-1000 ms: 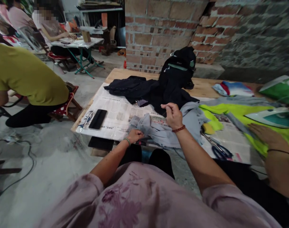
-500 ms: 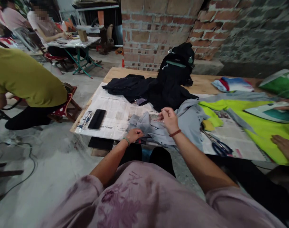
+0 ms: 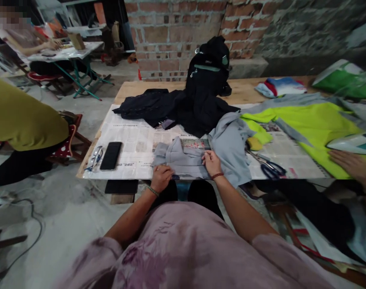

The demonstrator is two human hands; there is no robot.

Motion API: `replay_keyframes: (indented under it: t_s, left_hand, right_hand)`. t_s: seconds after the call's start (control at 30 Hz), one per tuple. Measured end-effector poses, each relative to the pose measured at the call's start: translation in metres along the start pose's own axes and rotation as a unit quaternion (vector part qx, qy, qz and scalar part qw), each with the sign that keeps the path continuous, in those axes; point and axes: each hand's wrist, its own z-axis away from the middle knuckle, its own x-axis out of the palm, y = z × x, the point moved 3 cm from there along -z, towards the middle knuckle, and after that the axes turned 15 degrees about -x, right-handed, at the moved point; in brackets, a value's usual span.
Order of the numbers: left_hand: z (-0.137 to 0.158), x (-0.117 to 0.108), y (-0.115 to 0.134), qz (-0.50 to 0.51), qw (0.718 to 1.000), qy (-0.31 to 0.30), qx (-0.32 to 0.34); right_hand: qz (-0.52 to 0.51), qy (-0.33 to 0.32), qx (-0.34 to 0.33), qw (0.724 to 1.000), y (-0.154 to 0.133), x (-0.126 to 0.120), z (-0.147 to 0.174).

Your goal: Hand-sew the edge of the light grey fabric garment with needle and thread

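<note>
both hands (image 3: pixel 162 178) (image 3: pixel 212 163) touch grey cloth (image 3: pixel 189 163), which stretches between them.

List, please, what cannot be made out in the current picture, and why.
Head view:
- Grey cloth: part hidden by the left hand.
- Right hand: whether it pinches anything thin is too small to tell.
- Iron: rear cut off by the right edge.
- Newspaper: fine print too small and blurred.

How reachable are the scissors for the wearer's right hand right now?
Probably yes: the scissors lie to the right of the right hand, handles uncovered, with only low folds of grey cloth between.
</note>
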Motion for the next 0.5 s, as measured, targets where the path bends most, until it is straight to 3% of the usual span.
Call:
replay_keyframes:
  t_s: [0.23,0.4,0.5]
  left_hand:
    - [0.007,-0.003,-0.004,-0.024,0.996,0.009,0.080]
    - [0.004,0.000,-0.002,-0.016,0.999,0.000,0.049]
    - [0.002,-0.001,0.000,-0.017,0.999,-0.014,0.028]
  right_hand:
    - [-0.012,-0.015,-0.008,1.000,-0.001,0.000,0.002]
    - [-0.123,0.034,0.063,0.990,-0.006,-0.001,-0.001]
    - [-0.217,0.057,0.063,0.973,-0.029,-0.017,0.000]
